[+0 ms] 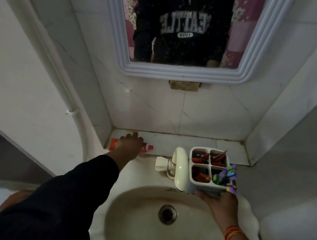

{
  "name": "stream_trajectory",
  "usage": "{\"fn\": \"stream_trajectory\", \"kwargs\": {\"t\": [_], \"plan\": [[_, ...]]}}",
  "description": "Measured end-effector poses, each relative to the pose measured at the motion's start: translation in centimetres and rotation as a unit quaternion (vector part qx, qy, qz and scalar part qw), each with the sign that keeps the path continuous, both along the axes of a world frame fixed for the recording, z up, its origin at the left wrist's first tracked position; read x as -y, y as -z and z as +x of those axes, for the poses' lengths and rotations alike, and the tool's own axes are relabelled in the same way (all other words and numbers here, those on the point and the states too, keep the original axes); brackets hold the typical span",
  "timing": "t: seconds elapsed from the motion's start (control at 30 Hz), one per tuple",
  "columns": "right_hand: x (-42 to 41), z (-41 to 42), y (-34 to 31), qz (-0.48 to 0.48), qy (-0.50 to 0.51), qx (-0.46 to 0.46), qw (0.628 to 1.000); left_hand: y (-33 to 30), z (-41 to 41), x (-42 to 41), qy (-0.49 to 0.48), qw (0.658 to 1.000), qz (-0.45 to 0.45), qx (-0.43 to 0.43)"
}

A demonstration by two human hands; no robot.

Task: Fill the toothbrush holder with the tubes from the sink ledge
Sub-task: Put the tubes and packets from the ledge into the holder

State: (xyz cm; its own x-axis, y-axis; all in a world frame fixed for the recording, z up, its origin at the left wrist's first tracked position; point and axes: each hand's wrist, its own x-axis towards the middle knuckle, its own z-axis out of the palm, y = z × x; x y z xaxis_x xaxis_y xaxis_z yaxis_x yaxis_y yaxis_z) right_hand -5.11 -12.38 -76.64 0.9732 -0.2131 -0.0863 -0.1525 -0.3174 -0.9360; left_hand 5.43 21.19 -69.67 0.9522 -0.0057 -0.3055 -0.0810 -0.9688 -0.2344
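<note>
A red toothpaste tube (146, 147) lies on the tiled sink ledge (170, 142) at the far left. My left hand (130, 146) rests on top of it, fingers curled over its middle, hiding most of the tube. My right hand (218, 200) holds a white toothbrush holder (205, 185) with four compartments from below, above the basin's right rim. Red tubes stand in three compartments. A purple and green object (225, 175) sticks out of the near right compartment.
A cream tap (179, 166) with a side knob stands just left of the holder. The basin (137, 229) with its drain lies below. A white-framed mirror (181, 70) hangs above the ledge. Tiled walls close in on both sides.
</note>
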Motion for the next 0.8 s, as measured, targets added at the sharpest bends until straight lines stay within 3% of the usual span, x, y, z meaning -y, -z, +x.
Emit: {"fn": "stream_trajectory", "kwargs": {"t": [0.17,0.27,0.43,0.6,0.8], "plan": [[0.0,-0.2,-0.1,0.03,0.012,-0.02,0.999,-1.7,0.1,-0.9,0.049,0.997,0.053,0.013],[-0.1,-0.2,-0.2,0.037,0.009,-0.027,0.999,-4.6,0.4,-0.3,0.068,0.997,0.024,0.033],[-0.1,-0.2,0.0,0.036,0.01,-0.028,0.999,-11.0,0.1,2.9,0.042,0.99,-0.099,0.092],[-0.3,-0.3,-0.4,0.007,0.014,-0.019,1.0,-18.1,-1.5,6.8,0.084,0.951,-0.217,0.202],[-0.7,-0.4,-1.3,0.01,0.017,-0.005,1.0,-22.7,-3.2,11.7,0.159,0.907,-0.333,0.204]]}}
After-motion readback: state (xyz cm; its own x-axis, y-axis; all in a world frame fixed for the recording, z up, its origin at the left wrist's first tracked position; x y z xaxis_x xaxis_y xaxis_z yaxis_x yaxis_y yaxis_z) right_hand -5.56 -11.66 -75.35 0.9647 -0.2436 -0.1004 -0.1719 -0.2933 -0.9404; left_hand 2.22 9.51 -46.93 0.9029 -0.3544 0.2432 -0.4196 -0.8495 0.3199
